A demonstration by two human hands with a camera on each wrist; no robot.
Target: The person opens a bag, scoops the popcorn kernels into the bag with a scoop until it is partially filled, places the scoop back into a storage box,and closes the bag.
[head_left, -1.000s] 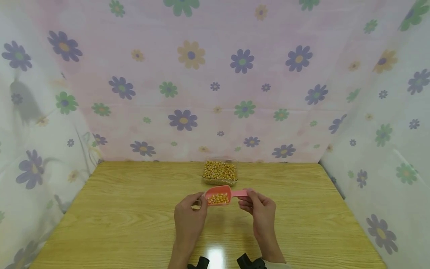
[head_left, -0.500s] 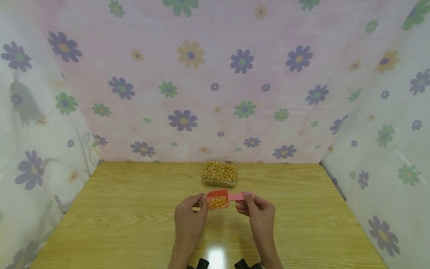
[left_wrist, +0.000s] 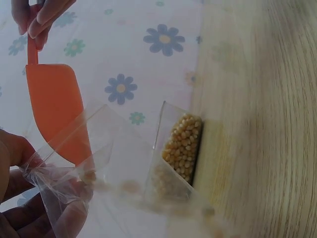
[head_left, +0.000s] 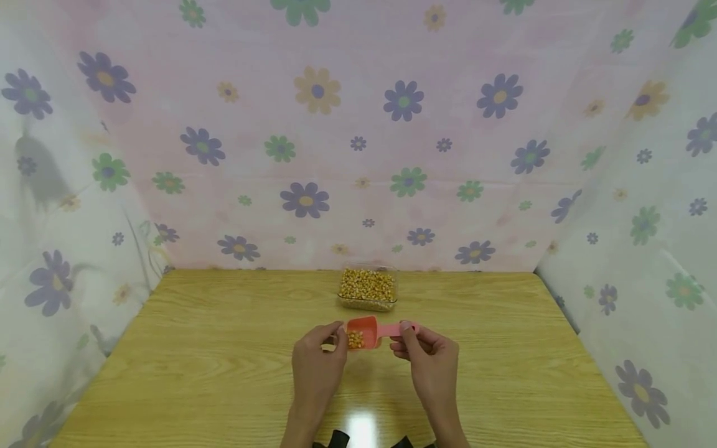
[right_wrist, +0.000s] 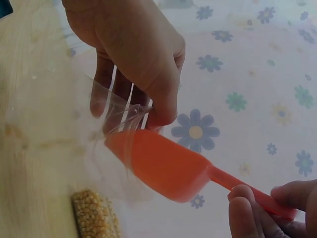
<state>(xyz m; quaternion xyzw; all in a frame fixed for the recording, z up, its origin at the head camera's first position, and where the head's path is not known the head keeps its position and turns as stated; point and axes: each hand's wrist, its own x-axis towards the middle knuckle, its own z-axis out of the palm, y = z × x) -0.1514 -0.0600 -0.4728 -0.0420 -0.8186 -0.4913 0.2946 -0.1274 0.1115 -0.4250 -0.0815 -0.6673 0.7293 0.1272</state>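
My right hand [head_left: 434, 361] pinches the handle of a red-orange plastic scoop [head_left: 364, 326], thumb on top. Corn kernels [head_left: 355, 340] lie toward the scoop's left end, which tilts down to the left. My left hand [head_left: 318, 367] grips the gathered edge of a clear plastic bag [left_wrist: 116, 144]. In the left wrist view, the scoop's tip reaches into the bag's mouth beside the left fingers, and blurred kernels show within the bag. From the right wrist view, the scoop's front [right_wrist: 119, 144] sits behind the thin film. The bag is hardly visible in the head view.
A clear rectangular container [head_left: 366, 305] full of corn kernels stands at the back middle of the wooden table [head_left: 224, 348], just beyond the scoop. Flowered cloth [head_left: 347, 168] hangs behind and along both sides. Black wrist gear [head_left: 338, 438] shows at the bottom edge.
The scoop has shifted left and slightly nearer, its tip tipping downward. Its kernels have slid left and become fewer. My right hand moved left with it; the left hand has barely moved.
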